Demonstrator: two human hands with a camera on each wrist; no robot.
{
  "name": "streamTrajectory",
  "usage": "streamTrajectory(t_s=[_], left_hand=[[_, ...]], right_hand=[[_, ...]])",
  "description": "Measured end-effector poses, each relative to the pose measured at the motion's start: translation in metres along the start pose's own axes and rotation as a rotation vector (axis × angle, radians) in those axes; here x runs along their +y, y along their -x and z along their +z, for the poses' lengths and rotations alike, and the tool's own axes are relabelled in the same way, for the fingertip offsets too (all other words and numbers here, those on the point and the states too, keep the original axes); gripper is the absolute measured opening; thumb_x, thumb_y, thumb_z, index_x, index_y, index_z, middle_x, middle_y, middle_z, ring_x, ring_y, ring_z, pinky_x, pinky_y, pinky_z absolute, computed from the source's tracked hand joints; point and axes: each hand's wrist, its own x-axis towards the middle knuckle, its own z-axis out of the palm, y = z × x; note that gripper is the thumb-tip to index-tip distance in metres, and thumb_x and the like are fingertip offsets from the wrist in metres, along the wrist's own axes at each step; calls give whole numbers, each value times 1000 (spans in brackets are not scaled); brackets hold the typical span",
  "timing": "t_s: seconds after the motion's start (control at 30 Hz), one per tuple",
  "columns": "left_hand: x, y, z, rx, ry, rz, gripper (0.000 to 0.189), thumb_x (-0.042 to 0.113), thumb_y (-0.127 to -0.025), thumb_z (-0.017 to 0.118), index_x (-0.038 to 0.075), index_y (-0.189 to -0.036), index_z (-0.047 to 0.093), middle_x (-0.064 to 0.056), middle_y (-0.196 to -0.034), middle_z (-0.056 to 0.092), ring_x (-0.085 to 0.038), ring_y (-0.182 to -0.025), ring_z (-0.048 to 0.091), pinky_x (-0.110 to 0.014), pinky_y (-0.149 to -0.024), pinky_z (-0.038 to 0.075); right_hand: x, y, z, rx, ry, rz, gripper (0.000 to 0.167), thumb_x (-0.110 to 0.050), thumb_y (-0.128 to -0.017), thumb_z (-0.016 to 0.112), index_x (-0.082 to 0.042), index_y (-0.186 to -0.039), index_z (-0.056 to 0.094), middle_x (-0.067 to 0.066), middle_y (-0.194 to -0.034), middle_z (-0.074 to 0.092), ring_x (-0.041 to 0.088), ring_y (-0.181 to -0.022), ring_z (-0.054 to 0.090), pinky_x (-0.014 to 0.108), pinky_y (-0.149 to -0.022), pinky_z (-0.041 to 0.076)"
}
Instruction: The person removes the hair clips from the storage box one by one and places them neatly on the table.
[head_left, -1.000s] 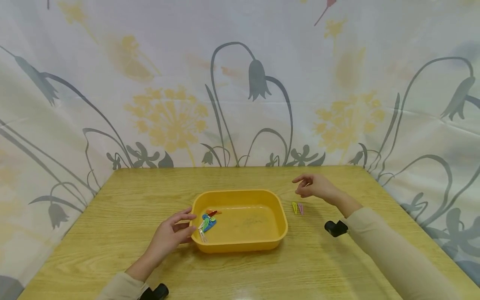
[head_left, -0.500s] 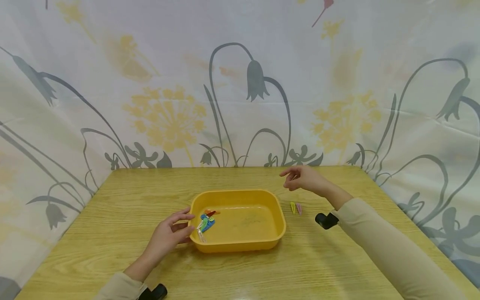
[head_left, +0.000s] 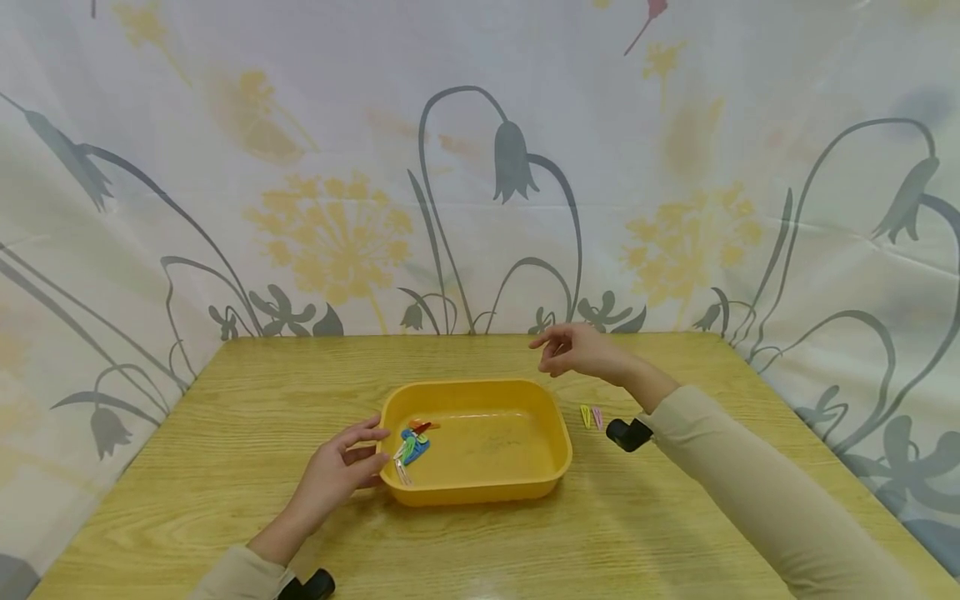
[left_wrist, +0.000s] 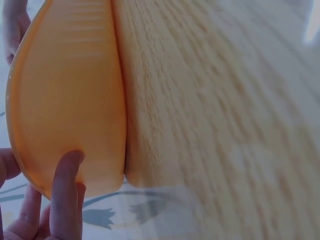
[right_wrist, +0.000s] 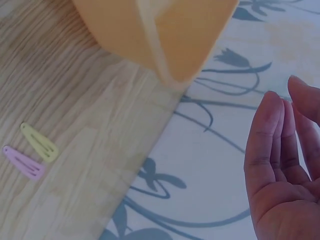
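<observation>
My left hand [head_left: 341, 462] rests at the left end of a yellow plastic tray [head_left: 480, 493]. In the left wrist view, one fingertip [left_wrist: 75, 157] lies against the tray's outer wall, others around its corner. Inside the tray's left end is a small pile of hair clips [head_left: 412, 446] in blue, green, red, orange and pale colours. My right hand [head_left: 581, 350] is raised beyond the tray's far right corner, fingers loosely bent, nothing visible between them. On the table right of the tray lie a yellow hair clip [right_wrist: 40, 142] and a pink hair clip [right_wrist: 23, 162], side by side.
The wood-grain table [head_left: 262, 400] extends around the tray. A pale curtain with flower prints [head_left: 480, 208] hangs behind its far edge and at both sides. Small black devices sit at the left wrist [head_left: 309, 585] and right wrist [head_left: 628, 433].
My right hand has moved left and slightly away, from above the yellow and pink hair clips toward the tray's far right corner. My left hand, the tray and the clips stay in place.
</observation>
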Motion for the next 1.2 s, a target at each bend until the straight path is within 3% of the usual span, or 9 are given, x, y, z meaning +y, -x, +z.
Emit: streamTrajectory(t_s=[0.33, 0.57, 0.9, 1.2], left_hand=[[-2, 0, 0, -5, 7, 5, 31, 0, -87, 62, -9, -116, 57, -14, -144, 36, -33, -109, 55, -37, -70, 57], [-1, -1, -1, -9, -1, 4, 32, 1, -88, 62, -8, -117, 57, -13, -144, 36, -33, -111, 54, -37, -70, 57], [-1, 1, -1, -9, 7, 7, 33, 1, -87, 63, -9, -117, 56, -14, -144, 37, -33, -110, 55, -36, -70, 57], [-3, -1, -1, -26, 38, 14, 35, 0, -86, 63, -10, -120, 55, -13, -144, 38, -33, -109, 55, -36, -71, 56]], right_hand=[[-11, -16, 19, -37, -16, -13, 33, -3, -85, 66, 1, -117, 59, 11, -86, 61, 36, -83, 61, 37, -76, 55], [-15, -29, 32, -74, -40, -25, 33, -2, -84, 66, 0, -116, 60, 12, -86, 60, 44, -85, 59, 46, -80, 53], [-18, -43, 55, -128, -67, -11, 30, 0, -85, 65, 0, -115, 60, 11, -86, 60, 44, -87, 58, 47, -82, 51], [-18, -55, 77, -167, -49, -46, 29, 0, -84, 66, 1, -113, 61, 10, -85, 61, 30, -78, 61, 39, -77, 55]])
